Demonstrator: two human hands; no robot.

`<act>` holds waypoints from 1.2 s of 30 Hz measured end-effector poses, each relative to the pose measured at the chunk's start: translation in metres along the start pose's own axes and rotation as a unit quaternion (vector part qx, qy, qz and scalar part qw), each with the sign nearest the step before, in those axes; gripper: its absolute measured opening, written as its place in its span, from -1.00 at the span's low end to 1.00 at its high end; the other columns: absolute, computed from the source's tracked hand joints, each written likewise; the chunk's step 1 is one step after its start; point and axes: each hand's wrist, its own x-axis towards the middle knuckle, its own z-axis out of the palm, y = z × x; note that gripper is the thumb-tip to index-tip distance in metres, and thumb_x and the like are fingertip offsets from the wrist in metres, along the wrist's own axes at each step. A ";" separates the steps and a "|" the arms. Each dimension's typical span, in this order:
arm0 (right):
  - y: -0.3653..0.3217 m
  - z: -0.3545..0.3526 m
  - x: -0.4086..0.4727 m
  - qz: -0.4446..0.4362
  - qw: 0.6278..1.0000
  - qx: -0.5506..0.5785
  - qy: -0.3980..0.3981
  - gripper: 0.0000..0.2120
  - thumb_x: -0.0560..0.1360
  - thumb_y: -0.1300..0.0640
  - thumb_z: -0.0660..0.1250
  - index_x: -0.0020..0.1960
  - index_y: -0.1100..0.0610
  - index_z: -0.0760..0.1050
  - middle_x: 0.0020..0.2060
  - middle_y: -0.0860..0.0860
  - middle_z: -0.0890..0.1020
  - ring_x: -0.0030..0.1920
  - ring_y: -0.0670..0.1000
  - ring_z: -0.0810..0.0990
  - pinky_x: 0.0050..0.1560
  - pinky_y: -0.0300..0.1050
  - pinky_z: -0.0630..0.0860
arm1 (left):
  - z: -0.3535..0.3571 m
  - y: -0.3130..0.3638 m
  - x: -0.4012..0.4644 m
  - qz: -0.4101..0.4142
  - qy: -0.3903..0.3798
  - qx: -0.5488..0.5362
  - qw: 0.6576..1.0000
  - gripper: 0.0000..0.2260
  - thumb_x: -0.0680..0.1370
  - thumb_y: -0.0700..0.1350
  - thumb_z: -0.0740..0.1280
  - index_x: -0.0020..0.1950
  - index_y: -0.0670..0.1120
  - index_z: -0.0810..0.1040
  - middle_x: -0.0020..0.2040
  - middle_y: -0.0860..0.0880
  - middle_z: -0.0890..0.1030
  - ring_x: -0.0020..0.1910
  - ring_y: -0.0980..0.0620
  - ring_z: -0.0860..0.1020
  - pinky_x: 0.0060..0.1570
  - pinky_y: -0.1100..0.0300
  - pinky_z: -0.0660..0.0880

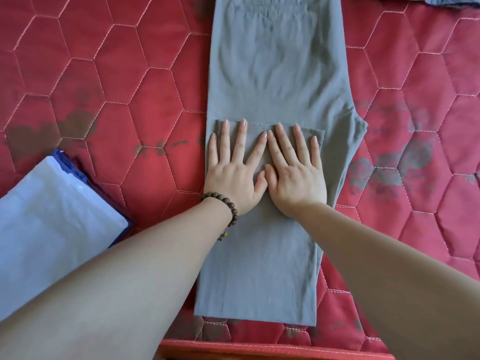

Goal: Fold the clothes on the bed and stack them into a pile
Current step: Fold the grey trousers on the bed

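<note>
Looks like a bedroom in a home, w/ the whole view taken up by a bed: a red quilted mattress (130, 81) stitched in hexagons, its piped edge showing at the near side, worn w/ dark grey stains left and right. Household laundry lies on it, i.e. grey trousers (275, 74) spread flat down the middle, a folded pale blue cloth (52, 216) over darker blue fabric at near left, and more fabric (452, 0) at the far right corner, too cropped to tell what.
</note>
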 end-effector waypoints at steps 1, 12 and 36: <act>0.000 0.001 0.001 0.002 1.000 0.000 0.002 -0.42 0.60 -0.12 -0.03 0.59 -0.03 -0.01 0.58 -0.07 0.02 0.57 0.09 -0.10 0.52 0.15 -0.19 | 0.000 0.000 0.000 0.000 0.003 -0.001 1.000 -0.35 0.51 0.19 0.07 0.59 0.09 0.05 0.60 -0.17 -0.03 0.54 -0.32 -0.10 0.47 -0.26 -0.06; -0.013 0.004 -0.016 0.114 0.993 0.018 -0.004 -0.47 0.60 -0.23 -0.12 0.55 -0.25 -0.10 0.58 0.06 -0.12 0.56 0.07 -0.20 0.49 0.25 -0.25 | 0.001 -0.001 -0.014 -0.011 0.014 -0.017 1.000 -0.45 0.59 0.21 -0.05 0.58 0.18 0.02 0.61 -0.10 -0.04 0.56 -0.27 -0.13 0.49 -0.23 -0.07; -0.089 0.038 -0.200 0.072 0.997 0.023 -0.033 -0.44 0.61 -0.11 -0.03 0.58 -0.11 -0.06 0.57 0.09 -0.03 0.57 0.15 -0.13 0.51 0.24 -0.18 | 0.032 0.022 -0.218 0.017 -0.049 -0.038 0.998 -0.42 0.58 0.12 0.01 0.60 0.08 0.00 0.60 -0.18 -0.04 0.57 -0.22 -0.11 0.49 -0.24 -0.03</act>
